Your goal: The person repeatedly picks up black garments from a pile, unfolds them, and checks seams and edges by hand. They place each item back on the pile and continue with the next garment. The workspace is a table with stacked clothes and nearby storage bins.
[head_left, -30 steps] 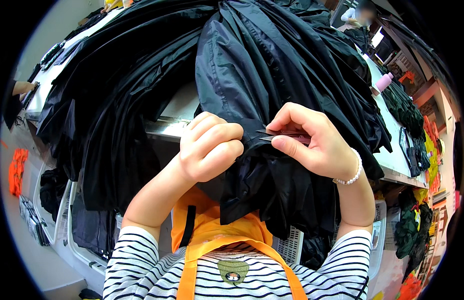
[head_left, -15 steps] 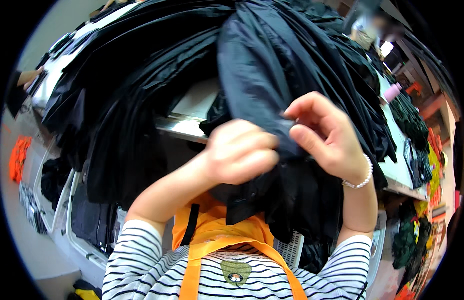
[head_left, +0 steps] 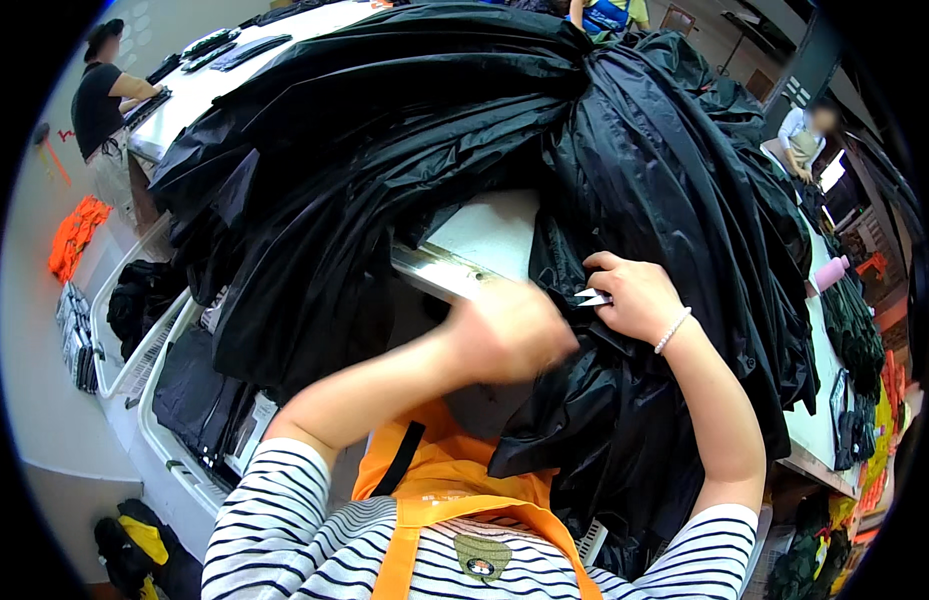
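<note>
While the right hand (head_left: pixel 636 300) pinches small thread snips (head_left: pixel 592 297) between thumb and fingers, their pale blades stand slightly apart, pointing left beside folds of dark cloth. The left hand (head_left: pixel 514 330) is blurred, its fingers curled in just by that cloth; whether this grip has hold of anything, I cannot tell. The glossy black fabric (head_left: pixel 674 180) drapes over the white table (head_left: pixel 494 235), bunched tight toward the far side and hanging past the near edge in long folds. It looks thin and smooth, so a single layer should be soft, light and slippery, though the whole mass probably weighs a good deal; an edge or seam would likely give the surest hold. The snips seem light and stiff, best taken by the body, clear of the points. Off to the left, a white basket (head_left: pixel 100 335) holds crumpled black cloth, and a nearer white bin (head_left: pixel 154 425) holds dark pieces lying flat. At the right stands a pink bottle (head_left: pixel 829 273), its contents hidden
</note>
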### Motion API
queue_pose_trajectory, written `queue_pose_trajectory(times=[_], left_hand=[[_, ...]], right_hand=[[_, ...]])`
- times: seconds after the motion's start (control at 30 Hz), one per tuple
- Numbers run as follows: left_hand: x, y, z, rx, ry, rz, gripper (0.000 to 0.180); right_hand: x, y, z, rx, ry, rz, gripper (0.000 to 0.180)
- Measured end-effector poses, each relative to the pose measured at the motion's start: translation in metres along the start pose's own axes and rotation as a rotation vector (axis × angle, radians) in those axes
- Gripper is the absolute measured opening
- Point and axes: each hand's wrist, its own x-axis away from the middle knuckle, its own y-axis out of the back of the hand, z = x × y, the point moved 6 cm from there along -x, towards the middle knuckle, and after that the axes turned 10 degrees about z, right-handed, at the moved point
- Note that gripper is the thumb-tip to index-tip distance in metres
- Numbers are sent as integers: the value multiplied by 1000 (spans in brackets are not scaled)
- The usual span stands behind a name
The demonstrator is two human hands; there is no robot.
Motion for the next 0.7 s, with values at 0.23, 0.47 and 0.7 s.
queue_pose_trajectory(times=[0.23,0.47,0.7], left_hand=[[83,39,154,-422,899,452,42],[23,66,185,669,1065,66,31],[-38,-34,116,1741,890,-143,23]], right_hand=[[2,2,-7,-118,-27,-10,22],[-3,2,-18,-255,-48,-21,28],[0,6,-42,-1083,67,-253,29]])
